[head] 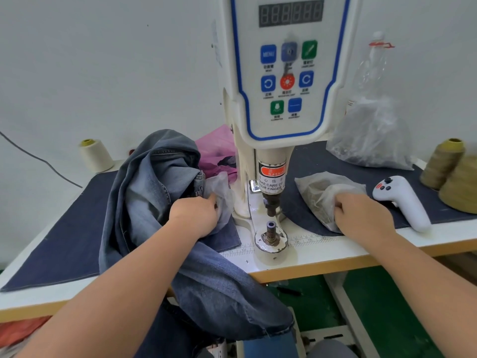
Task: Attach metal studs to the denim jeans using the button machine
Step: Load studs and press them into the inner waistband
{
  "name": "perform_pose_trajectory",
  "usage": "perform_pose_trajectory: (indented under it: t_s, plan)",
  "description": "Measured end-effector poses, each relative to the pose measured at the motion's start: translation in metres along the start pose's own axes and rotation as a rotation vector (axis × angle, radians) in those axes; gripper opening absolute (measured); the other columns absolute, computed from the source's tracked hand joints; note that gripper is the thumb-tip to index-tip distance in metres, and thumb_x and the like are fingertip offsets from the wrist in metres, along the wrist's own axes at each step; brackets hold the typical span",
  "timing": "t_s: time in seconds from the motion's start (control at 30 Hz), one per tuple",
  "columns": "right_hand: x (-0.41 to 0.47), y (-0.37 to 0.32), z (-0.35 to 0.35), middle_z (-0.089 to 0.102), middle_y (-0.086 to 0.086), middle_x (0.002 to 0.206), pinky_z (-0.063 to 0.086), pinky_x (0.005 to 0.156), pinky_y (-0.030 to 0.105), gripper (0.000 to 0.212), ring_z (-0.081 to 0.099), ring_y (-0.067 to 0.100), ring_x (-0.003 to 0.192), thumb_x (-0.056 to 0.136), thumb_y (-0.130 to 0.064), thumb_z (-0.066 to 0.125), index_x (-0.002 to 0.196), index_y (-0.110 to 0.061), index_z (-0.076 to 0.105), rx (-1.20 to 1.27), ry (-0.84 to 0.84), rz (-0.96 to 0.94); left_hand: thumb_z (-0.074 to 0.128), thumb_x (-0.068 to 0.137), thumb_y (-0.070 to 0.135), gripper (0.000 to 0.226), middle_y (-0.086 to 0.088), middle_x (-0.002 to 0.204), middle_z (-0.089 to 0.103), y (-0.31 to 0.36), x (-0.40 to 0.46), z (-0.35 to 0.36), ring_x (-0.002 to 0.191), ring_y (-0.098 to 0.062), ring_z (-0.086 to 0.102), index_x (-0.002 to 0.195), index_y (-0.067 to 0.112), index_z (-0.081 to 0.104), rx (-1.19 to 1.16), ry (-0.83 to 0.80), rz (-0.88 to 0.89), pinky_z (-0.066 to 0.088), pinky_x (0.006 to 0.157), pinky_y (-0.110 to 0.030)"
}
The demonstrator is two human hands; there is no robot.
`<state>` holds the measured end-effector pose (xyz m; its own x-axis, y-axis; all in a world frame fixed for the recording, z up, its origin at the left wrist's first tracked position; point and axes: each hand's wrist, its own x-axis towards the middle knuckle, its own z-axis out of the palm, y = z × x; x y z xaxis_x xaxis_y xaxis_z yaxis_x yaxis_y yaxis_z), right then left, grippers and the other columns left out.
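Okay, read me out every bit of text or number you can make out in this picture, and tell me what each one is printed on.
"MENU": blue button on the machine's control panel.
"WARNING", partly legible: red label on the press head.
"TAKE CARE OF YOUR FINGER": white label below it, with Chinese characters too blurred to read.
"13", "14", "18", "15", "20": ruler strip on the table edge.
Digit display: unlit, no number readable.
Captions under the other buttons: too small to read.

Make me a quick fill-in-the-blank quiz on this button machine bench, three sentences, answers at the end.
1. The left hand reaches into a plastic bag beside the ____.
2. The white controller lies to the ____ of the machine.
3. The right hand grips a small plastic ____.

Answers: jeans; right; bag
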<state>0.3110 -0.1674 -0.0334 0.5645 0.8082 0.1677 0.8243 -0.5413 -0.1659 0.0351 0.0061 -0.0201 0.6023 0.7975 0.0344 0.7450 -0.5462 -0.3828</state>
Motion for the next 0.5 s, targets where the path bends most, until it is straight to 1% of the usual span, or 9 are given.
perform_pose_trajectory:
  t_s: [0.07, 0.1, 0.23, 0.3, 0.37, 0.43, 0.5]
  plan:
    - [-0.003, 0.002, 0.001, 0.051, -0.005, 0.07, 0.033, 0.052, 0.029, 0.02, 0.055, 0.019, 0.068, 0.099, -0.023, 0.042, 0.081, -0.026, 0.049, 0.034, 0.046, -0.017, 0.03, 0.102, 0.017, 0.045, -0.009, 0.103, 0.07, 0.004, 0.002, -0.002, 0.089, -0.031, 0.067, 0.147, 0.012, 0.028, 0.024, -0.025, -0.017, 0.043, 0.06, -0.037]
    - [-0.004, 0.003, 0.002, 0.051, -0.006, 0.068, 0.031, 0.051, 0.029, 0.02, 0.054, 0.018, 0.066, 0.098, -0.023, 0.043, 0.08, -0.026, 0.051, 0.053, 0.056, -0.018, 0.031, 0.102, 0.016, 0.045, -0.008, 0.104, 0.07, 0.006, 0.003, -0.004, 0.089, -0.03, 0.067, 0.147, 0.013, 0.029, 0.031, -0.04, -0.036, 0.044, 0.06, -0.037]
    - [-0.006, 0.005, 0.003, 0.056, -0.007, 0.067, 0.032, 0.049, 0.027, 0.017, 0.052, 0.015, 0.064, 0.095, -0.021, 0.049, 0.084, -0.025, 0.061, 0.13, 0.095, -0.006, 0.04, 0.099, 0.013, 0.041, -0.005, 0.112, 0.067, 0.01, 0.012, -0.006, 0.096, -0.028, 0.066, 0.139, 0.021, 0.045, 0.031, -0.081, -0.102, 0.044, 0.061, -0.036]
    - [-0.008, 0.006, 0.004, 0.057, -0.005, 0.065, 0.033, 0.048, 0.027, 0.017, 0.052, 0.016, 0.062, 0.093, -0.02, 0.051, 0.079, -0.022, 0.061, 0.155, 0.142, -0.018, 0.044, 0.095, 0.01, 0.041, -0.004, 0.115, 0.066, 0.011, 0.015, -0.009, 0.099, -0.027, 0.066, 0.134, 0.023, 0.051, 0.036, -0.068, -0.105, 0.044, 0.062, -0.036]
    - [-0.01, 0.006, 0.004, 0.053, -0.003, 0.06, 0.029, 0.046, 0.027, 0.02, 0.049, 0.016, 0.057, 0.09, -0.017, 0.053, 0.07, -0.02, 0.055, 0.187, 0.201, -0.03, 0.048, 0.092, 0.009, 0.042, -0.004, 0.117, 0.065, 0.012, 0.016, -0.01, 0.101, -0.028, 0.066, 0.131, 0.024, 0.052, 0.033, -0.056, -0.071, 0.045, 0.063, -0.036]
    - [-0.011, 0.007, 0.006, 0.051, -0.003, 0.057, 0.026, 0.046, 0.026, 0.022, 0.047, 0.016, 0.054, 0.087, -0.015, 0.056, 0.066, -0.02, 0.052, 0.206, 0.235, -0.037, 0.047, 0.093, 0.013, 0.038, -0.004, 0.115, 0.065, 0.01, 0.016, -0.009, 0.095, -0.028, 0.065, 0.129, 0.026, 0.05, 0.015, -0.036, -0.015, 0.044, 0.063, -0.036]
    - [-0.011, 0.008, 0.006, 0.054, -0.003, 0.059, 0.028, 0.047, 0.026, 0.018, 0.049, 0.017, 0.057, 0.086, -0.015, 0.058, 0.068, -0.019, 0.055, 0.217, 0.232, -0.035, 0.042, 0.099, 0.019, 0.032, -0.005, 0.109, 0.066, 0.005, 0.016, -0.008, 0.08, -0.026, 0.059, 0.129, 0.027, 0.049, -0.029, -0.016, -0.005, 0.043, 0.062, -0.036]
